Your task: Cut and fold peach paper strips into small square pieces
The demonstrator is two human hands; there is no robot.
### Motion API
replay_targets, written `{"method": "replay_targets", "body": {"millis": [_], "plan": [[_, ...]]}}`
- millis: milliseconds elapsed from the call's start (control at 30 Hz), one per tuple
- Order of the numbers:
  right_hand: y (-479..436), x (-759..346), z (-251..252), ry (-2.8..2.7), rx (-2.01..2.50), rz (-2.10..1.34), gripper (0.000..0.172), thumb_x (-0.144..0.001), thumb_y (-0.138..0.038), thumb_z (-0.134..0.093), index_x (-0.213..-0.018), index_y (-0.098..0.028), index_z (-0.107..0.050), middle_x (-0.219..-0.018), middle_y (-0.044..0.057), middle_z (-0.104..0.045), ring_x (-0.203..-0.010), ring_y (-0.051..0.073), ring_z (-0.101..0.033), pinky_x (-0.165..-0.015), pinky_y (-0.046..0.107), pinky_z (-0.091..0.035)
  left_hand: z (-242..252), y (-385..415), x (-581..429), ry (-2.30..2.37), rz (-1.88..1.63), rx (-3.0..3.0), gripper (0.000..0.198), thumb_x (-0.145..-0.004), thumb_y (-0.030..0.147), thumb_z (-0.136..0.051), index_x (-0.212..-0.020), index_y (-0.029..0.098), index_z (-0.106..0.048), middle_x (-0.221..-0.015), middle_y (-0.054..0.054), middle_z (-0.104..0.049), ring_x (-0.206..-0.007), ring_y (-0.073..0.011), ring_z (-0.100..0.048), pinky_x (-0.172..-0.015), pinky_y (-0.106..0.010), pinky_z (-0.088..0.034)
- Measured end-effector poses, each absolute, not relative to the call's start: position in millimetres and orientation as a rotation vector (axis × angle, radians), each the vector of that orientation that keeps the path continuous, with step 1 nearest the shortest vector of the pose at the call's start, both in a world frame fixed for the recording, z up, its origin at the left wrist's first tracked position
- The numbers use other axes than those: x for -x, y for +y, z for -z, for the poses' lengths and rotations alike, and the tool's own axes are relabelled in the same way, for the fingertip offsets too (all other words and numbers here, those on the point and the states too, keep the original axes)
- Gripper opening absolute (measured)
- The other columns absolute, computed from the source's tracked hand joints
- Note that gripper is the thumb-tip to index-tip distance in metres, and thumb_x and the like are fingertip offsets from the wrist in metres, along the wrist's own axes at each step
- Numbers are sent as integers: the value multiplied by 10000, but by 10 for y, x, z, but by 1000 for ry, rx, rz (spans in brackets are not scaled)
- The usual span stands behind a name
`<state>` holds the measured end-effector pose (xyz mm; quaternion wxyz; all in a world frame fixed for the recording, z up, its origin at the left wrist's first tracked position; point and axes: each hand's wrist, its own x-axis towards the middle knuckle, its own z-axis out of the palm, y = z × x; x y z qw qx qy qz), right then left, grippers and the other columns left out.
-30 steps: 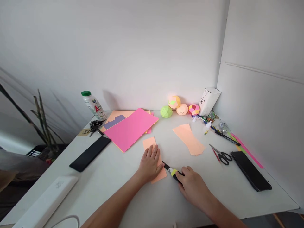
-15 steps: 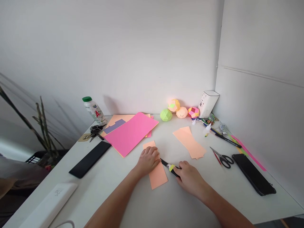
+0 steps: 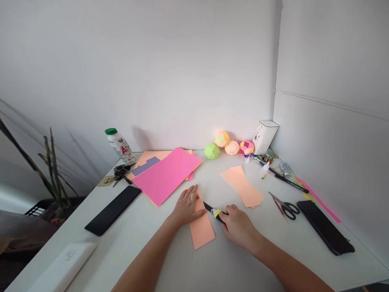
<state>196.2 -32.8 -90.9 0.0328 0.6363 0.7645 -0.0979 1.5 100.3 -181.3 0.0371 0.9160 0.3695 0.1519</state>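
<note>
A folded-looking strip of peach paper [image 3: 202, 233] lies on the white table in front of me. My left hand [image 3: 188, 206] rests flat on its upper part, fingers stretched out and thumb toward the right edge. In my right hand [image 3: 238, 225] is a black and yellow utility knife [image 3: 216, 214], gripped by its handle. The dark blade points up and left, its tip by the strip's right edge; whether it touches the paper I cannot tell. More peach strips [image 3: 243, 186] lie overlapped beyond the knife.
Pink paper sheets [image 3: 168, 176] lie at back left, near a bottle [image 3: 120, 147] and a black slab [image 3: 113, 211]. Paper balls [image 3: 212, 151] stand by the wall. Scissors [image 3: 287, 207], a black case [image 3: 325, 227] and a white box [image 3: 265, 138] are at right.
My left fingers have stretched out flatter along the strip, with the thumb spread to the right. The knife has shifted slightly left. The whole view has tilted a little.
</note>
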Motion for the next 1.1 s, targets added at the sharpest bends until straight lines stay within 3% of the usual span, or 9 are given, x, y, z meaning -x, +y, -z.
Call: {"method": "replay_targets", "body": {"millis": [200,367,567,1100], "plan": [[-199,-1980,913,2360,-1930,302,297,-847,-126,-487,-1078,-169,-668,-929,115,-617,-899,242,-555,-634,281,-397,1834,1018,-16,1130,-463,-2805,847,-839,658,-448,-1445,89,-285,-1204,-153,-631,-1393,-321,-314,-1110,-463,-280],[-299,-2019,892,2384,-1912,315,321,-859,-112,-480,-1123,-164,-656,-959,120,-622,-935,243,-556,-682,291,-422,1837,1024,-11,1146,-442,-2816,808,-833,656,-464,-1415,108,-342,-1330,-163,-562,-1396,-304,-316,-1111,-440,-287],[-303,-2040,936,2407,-1925,320,321,-878,-142,-484,-1155,-178,-642,-958,103,-612,-928,230,-544,-700,290,-424,1887,1040,-9,1179,-423,-2829,776,-832,680,-429,-1372,124,-422,-1495,-171,-378,-1401,-311,-306,-1121,-457,-268],[155,-1786,923,2374,-1988,246,260,-863,-154,-495,-1062,-161,-663,-990,124,-614,-948,243,-545,-659,287,-413,1932,1058,-7,1189,-391,-2865,830,-836,659,-439,-1470,146,-283,-1515,-153,-349,-1405,-305,-303,-1126,-450,-256]]}}
